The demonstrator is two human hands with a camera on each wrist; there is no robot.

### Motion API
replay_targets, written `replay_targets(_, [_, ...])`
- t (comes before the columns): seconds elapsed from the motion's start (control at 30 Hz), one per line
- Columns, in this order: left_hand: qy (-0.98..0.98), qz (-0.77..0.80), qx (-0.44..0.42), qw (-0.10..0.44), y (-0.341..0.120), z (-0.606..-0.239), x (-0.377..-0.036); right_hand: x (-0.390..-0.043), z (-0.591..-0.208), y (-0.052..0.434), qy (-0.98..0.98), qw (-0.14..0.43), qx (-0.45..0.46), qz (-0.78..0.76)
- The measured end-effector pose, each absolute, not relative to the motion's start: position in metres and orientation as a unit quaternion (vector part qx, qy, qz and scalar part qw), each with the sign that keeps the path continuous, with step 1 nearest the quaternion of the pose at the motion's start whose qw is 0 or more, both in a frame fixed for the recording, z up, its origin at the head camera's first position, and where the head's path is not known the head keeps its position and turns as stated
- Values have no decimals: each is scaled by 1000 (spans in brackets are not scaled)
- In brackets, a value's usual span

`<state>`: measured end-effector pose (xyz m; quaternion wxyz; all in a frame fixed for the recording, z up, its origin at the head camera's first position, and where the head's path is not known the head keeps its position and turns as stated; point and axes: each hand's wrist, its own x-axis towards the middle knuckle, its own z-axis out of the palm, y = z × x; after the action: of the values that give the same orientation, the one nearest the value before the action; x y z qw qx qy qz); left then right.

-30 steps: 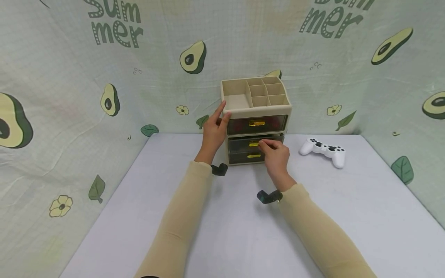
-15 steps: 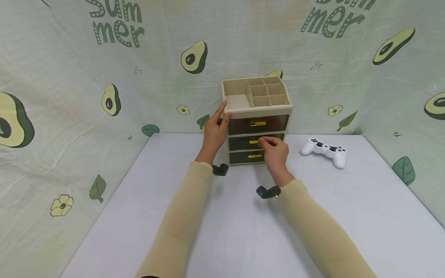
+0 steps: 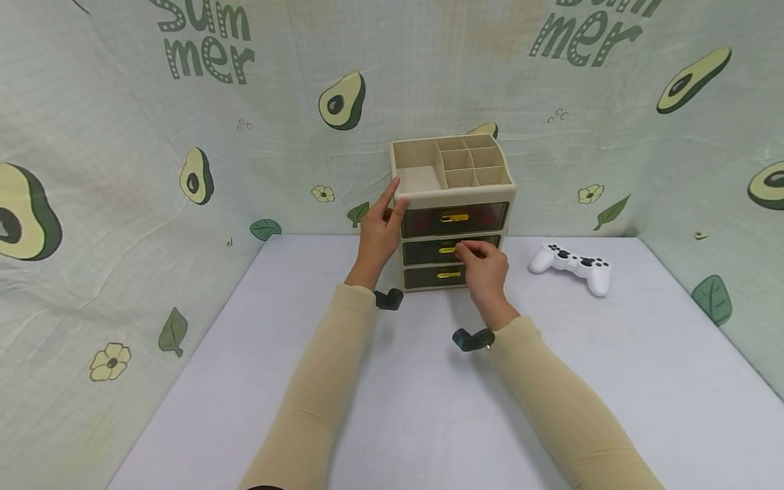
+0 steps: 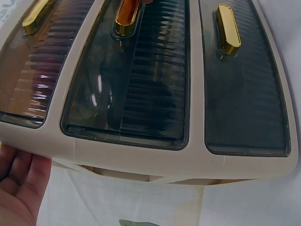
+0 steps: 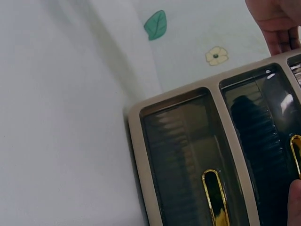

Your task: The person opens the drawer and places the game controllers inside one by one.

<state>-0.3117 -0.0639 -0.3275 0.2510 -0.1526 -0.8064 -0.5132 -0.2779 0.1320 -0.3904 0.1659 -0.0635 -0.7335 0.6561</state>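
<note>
Away on the left, the patterned cloth point(image 3: 122, 286) hangs with its avocados and leaves, running on behind everything. Here's the left hand point(image 3: 376, 238), up against the left side of the beige drawer organizer point(image 3: 456, 198): thumb at the front edge, index finger stretched to the top corner, fingers apart, touching and not wrapped round. The organizer stands upright toward the far end of the white table point(image 3: 416, 395), open compartments point(image 3: 419, 178) on top, top drawer point(image 3: 422, 222), middle drawer point(image 3: 422, 253) and bottom drawer point(image 3: 422, 277) stacked below, all level with the frame. And look at the middle gold handle point(image 3: 447, 250): the right hand point(image 3: 485, 267) has it by the right end, thumb and index clamped on it, the hand covering part of the bottom drawer. Further right, a white game controller point(image 3: 569, 267) lies on the table, black sticks facing up.
</note>
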Motion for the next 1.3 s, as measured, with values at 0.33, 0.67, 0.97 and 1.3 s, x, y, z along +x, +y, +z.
replay_targets(0.33, [-809,-514,-148,246,-64,-327,-311,-277,-391,134,-746,168,-57,642])
replay_targets(0.67, [-807,-512,-152,251,-64,-327,-311,-272,-393,139,-769,174,-59,612])
replay_targets(0.97, [-810,-513,-147,244,-64,-329,-311,-270,-404,144,-778,189,-77,594])
replay_targets(1.3, [-813,-509,-149,243,-64,-328,-311,-270,-419,144,-775,193,-109,592])
